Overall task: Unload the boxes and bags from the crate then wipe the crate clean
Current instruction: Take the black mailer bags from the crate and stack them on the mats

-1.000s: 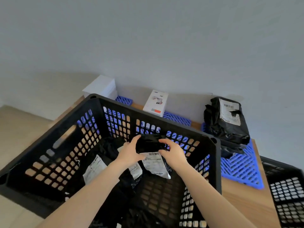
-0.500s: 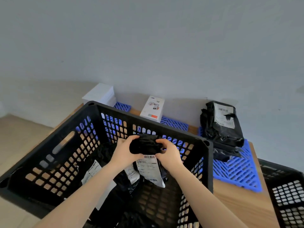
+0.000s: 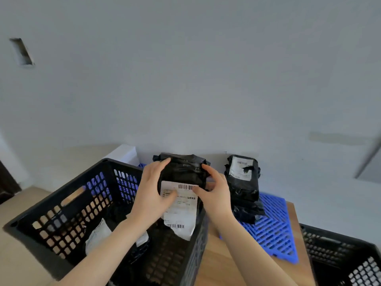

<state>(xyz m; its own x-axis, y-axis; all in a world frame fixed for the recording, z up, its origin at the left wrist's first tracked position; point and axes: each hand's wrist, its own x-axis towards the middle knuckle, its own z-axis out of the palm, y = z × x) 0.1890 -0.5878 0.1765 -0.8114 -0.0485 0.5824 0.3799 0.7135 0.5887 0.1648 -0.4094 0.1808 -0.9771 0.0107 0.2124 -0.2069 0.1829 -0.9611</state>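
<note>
A wooden tabletop (image 3: 222,263) runs up to a plain pale wall (image 3: 185,79). On it lie a blue slatted mat (image 3: 274,228) and the black crate (image 3: 68,205), with a second crate (image 3: 340,254) at the right edge. A white box (image 3: 125,154) and a stack of bags (image 3: 243,182) stand against the wall.

Half a second earlier the black bag (image 3: 183,172) sat low, inside the crate's rim. Now it is lifted above the far rim, in front of the wall. The left hand (image 3: 152,195) and right hand (image 3: 214,193) grip its two sides, thumbs on the white label (image 3: 181,205).

The bag's long axis stands roughly upright. The label faces the camera, barcode uppermost, its loose end hanging over the crate. Another labelled bag (image 3: 98,234) lies inside the crate.
</note>
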